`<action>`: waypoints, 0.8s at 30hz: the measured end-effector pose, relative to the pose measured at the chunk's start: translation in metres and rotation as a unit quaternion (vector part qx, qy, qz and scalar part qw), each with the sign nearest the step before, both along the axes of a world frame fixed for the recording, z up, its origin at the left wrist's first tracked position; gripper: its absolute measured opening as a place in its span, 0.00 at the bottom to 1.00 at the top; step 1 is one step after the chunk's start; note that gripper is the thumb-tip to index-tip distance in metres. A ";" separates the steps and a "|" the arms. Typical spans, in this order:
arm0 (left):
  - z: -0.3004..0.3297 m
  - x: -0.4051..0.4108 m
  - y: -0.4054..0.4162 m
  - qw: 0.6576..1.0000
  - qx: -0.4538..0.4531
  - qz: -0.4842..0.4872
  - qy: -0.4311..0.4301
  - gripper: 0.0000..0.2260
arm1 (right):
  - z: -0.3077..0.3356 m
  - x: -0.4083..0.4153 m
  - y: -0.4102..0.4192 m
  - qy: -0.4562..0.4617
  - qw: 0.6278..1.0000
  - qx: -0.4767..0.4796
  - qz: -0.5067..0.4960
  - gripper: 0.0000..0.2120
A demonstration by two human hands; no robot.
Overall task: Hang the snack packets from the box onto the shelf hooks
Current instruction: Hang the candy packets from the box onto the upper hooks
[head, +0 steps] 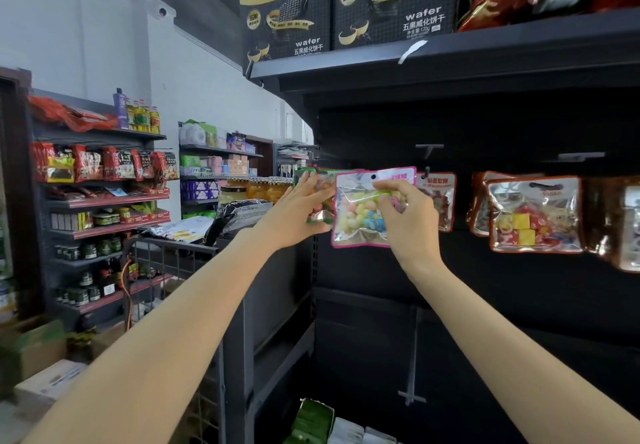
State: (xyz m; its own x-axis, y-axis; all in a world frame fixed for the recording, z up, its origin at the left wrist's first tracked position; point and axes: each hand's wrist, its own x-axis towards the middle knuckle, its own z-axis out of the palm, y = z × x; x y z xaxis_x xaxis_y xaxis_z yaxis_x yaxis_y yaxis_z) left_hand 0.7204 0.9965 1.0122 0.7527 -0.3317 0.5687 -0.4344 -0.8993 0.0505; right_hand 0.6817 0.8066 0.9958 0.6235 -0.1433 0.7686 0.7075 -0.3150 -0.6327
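**Pink candy packet held up at the hooks, green one pressed flat next to it**

So a pink-edged candy packet (363, 209) with pastel sweets showing through its clear window is held up in front of the dark shelf back panel (485, 125). It's pinched by the right hand (410, 216) near the upper right part, with the fingers curled over the front of it. The round hang hole at the packet's top left is left uncovered, well clear of the fingers. Whether that hole is already on a hook can't be told from this angle.

Just left of it, a green-edged packet (320, 197) is touched by the left hand (298, 209), fingers kept fairly straight and laid flat against its front, nothing really gripped. A dark hook tip (316, 169) can be seen sticking out right above those fingertips. The pink packet overlaps the green one's right edge.

Behind the right hand, a red-brown packet (440, 197) is hung on its own hook, partly hidden by the knuckles. Further right, a row of orange-edged packets (535, 215) with yellow and red cubes inside is hung as well, well apart from both hands.

Up top, two black wafer boxes (346, 10) marked "DALICCA" are stood on the upper shelf (450, 52). Down at the bottom edge, some green packaging (313, 421) is seen, too cut off to make out properly.
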 end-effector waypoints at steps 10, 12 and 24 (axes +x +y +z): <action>-0.003 -0.039 0.011 0.927 -0.361 -0.057 -0.080 0.17 | 0.013 0.016 0.051 0.021 0.996 0.007 0.089 0.14; -0.003 -0.040 0.012 0.939 -0.333 -0.056 -0.059 0.22 | 0.015 0.021 0.061 0.030 0.995 0.004 0.097 0.15; -0.001 -0.024 0.015 0.945 -0.324 0.019 -0.025 0.19 | 0.024 0.037 0.076 0.059 0.996 -0.029 0.059 0.20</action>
